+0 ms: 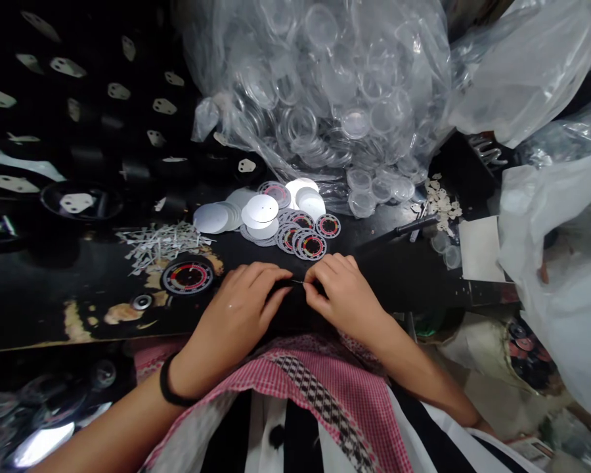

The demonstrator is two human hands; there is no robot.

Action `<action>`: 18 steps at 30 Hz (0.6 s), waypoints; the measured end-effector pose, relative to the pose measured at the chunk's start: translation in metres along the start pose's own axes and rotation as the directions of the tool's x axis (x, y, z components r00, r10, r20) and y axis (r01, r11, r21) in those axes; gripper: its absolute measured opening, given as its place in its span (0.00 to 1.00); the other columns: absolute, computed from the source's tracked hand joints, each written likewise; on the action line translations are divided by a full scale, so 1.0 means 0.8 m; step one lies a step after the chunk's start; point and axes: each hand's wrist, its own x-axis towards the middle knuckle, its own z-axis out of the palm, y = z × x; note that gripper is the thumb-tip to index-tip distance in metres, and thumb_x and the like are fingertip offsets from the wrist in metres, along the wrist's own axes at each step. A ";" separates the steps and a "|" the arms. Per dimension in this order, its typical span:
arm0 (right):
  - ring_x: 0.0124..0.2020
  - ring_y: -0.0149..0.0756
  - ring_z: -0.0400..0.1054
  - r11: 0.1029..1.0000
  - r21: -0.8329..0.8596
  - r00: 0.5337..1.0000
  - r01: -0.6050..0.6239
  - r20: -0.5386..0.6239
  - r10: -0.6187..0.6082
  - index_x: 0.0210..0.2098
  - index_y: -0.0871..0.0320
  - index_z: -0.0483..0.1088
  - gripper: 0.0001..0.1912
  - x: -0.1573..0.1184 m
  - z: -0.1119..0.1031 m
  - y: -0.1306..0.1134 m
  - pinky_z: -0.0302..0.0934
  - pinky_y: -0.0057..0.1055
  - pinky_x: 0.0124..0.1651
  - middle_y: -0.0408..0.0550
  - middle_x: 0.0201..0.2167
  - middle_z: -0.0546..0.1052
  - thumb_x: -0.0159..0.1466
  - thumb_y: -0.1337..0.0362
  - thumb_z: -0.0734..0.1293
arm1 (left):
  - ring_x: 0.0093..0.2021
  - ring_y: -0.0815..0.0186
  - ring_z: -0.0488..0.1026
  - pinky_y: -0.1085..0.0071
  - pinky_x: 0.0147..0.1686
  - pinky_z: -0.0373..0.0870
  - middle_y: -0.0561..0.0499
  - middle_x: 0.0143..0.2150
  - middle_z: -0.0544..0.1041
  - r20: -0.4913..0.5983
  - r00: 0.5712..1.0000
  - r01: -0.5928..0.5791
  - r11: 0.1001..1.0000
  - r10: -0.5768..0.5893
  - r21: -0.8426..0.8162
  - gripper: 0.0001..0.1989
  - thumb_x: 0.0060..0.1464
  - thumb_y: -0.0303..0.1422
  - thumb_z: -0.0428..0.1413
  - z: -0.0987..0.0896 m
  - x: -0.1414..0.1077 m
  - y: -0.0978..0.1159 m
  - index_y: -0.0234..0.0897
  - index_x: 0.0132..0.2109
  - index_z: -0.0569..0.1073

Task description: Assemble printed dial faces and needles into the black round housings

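My left hand (249,295) and my right hand (342,292) meet close together just above the bench's front. Each is pinched, thumb against fingers, at one end of a thin dark metal piece (297,282); its exact kind is too small to tell. To the left of my left hand lies a round black gauge (188,276) with a printed dial. Beyond both hands, several printed dial discs (310,245) overlap beside a spread of plain silvery discs (262,208). A heap of thin white pointers (162,243) sits behind the gauge.
A large plastic bag of clear round covers (300,125) fills the back. Black cups with white plates (77,202) crowd the left. A dark-handled tool (398,232), small pale parts (442,202) and a white card (481,248) lie right. A small ring (142,301) is near the front edge.
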 end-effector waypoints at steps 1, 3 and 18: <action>0.37 0.38 0.64 0.999 0.026 0.999 0.033 -0.037 -0.032 0.34 0.58 0.69 0.06 -0.002 0.000 0.001 0.53 0.36 0.42 0.47 0.33 0.76 0.68 0.68 0.63 | 0.43 0.56 0.73 0.60 0.46 0.69 0.43 0.44 0.77 0.004 0.998 0.061 0.996 -0.061 -0.065 0.11 0.67 0.33 0.50 -0.002 -0.003 0.001 0.34 0.50 0.73; 0.36 0.38 0.65 0.991 0.068 0.987 0.119 -0.119 -0.110 0.34 0.58 0.69 0.06 -0.005 0.000 0.000 0.54 0.36 0.42 0.47 0.32 0.76 0.68 0.68 0.63 | 0.38 0.60 0.74 0.64 0.42 0.70 0.48 0.41 0.77 0.047 0.980 0.200 0.958 -0.195 -0.203 0.12 0.66 0.38 0.52 -0.008 -0.007 0.005 0.37 0.49 0.74; 0.35 0.34 0.70 0.930 0.092 0.868 0.357 -0.401 -0.293 0.39 0.55 0.69 0.03 0.000 -0.021 -0.014 0.60 0.38 0.44 0.45 0.34 0.77 0.66 0.69 0.67 | 0.27 0.68 0.70 0.74 0.29 0.70 0.56 0.25 0.73 0.241 0.875 0.467 0.595 -0.421 -0.654 0.10 0.57 0.40 0.56 -0.050 0.002 0.033 0.42 0.33 0.78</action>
